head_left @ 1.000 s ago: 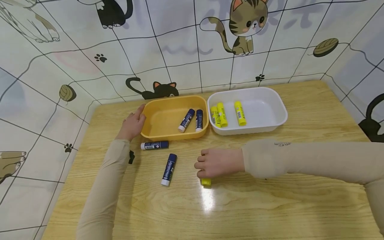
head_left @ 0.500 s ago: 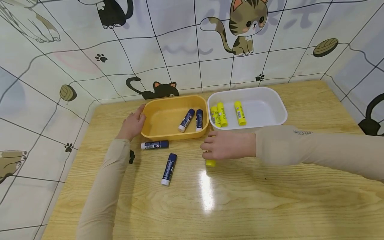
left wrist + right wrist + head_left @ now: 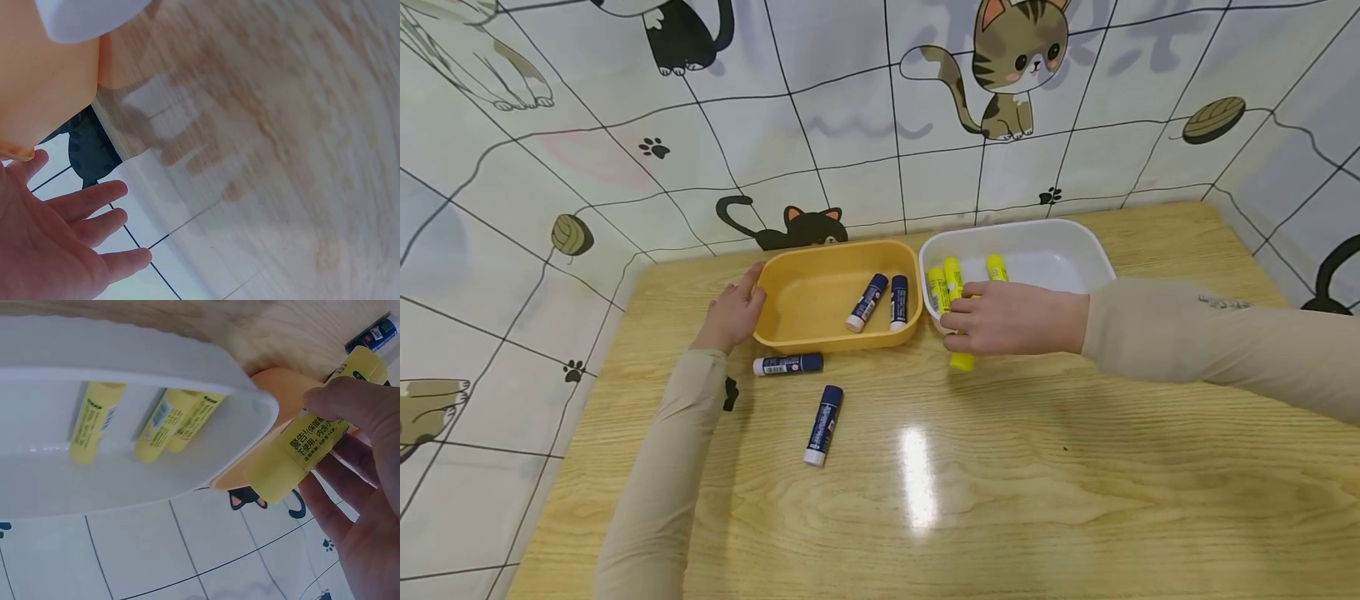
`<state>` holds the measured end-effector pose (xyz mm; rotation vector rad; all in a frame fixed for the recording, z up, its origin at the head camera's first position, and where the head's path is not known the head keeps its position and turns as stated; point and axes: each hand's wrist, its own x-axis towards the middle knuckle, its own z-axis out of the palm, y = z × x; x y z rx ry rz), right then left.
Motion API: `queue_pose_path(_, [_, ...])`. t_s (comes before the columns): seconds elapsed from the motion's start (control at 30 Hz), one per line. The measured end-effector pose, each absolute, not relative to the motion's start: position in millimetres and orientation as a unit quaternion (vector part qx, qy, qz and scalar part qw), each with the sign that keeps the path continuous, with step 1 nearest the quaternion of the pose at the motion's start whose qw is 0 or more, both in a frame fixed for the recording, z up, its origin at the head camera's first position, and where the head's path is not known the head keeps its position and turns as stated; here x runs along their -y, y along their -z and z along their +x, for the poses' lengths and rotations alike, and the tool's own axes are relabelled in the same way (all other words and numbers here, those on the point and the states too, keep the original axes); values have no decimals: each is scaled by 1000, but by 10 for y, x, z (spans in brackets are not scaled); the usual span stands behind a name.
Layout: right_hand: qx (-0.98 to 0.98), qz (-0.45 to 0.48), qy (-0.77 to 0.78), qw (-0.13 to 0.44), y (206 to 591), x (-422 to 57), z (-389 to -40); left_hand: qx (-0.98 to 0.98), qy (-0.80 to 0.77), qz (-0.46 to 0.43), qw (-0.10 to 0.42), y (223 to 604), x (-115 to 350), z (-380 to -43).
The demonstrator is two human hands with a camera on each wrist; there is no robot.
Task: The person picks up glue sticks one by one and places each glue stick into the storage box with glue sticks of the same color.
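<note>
Between thumb and fingers, my right hand (image 3: 1011, 319) holds a yellow glue stick (image 3: 312, 437) over the near left edge of the white tray (image 3: 1067, 237). Its printed label shows in the right wrist view. Inside that tray lie three more yellow glue sticks (image 3: 97, 422), partly covered by the hand in the head view. My left hand (image 3: 732, 314) touches the left end of the yellow-orange tray (image 3: 797, 292), fingers extended and spread in the left wrist view. Two navy glue sticks (image 3: 867, 302) with white ends rest in the yellow-orange tray.
On the wooden table (image 3: 1037, 500), one navy glue stick (image 3: 787, 364) lies crosswise before the yellow-orange tray. Another navy glue stick (image 3: 823, 425) lies nearer the front. A cat-patterned wall sheet (image 3: 850, 125) rises right behind the trays.
My right hand has carried the yellow glue stick from the middle of the table away from me and rightward to the white tray. My left hand has stayed at the yellow-orange tray.
</note>
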<state>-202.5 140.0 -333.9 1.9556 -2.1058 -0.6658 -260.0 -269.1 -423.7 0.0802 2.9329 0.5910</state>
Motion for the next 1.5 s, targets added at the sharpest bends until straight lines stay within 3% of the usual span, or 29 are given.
queue_pose_path(0.67, [753,624,198,68,3317,-1608,-2424,-977,-199,24,76,4246,2705,-2602])
queue_pose_path(1.5, [793,567,215,-66,3722,-1489,-2800,-976,-202,22,80,4237,2712,-2618])
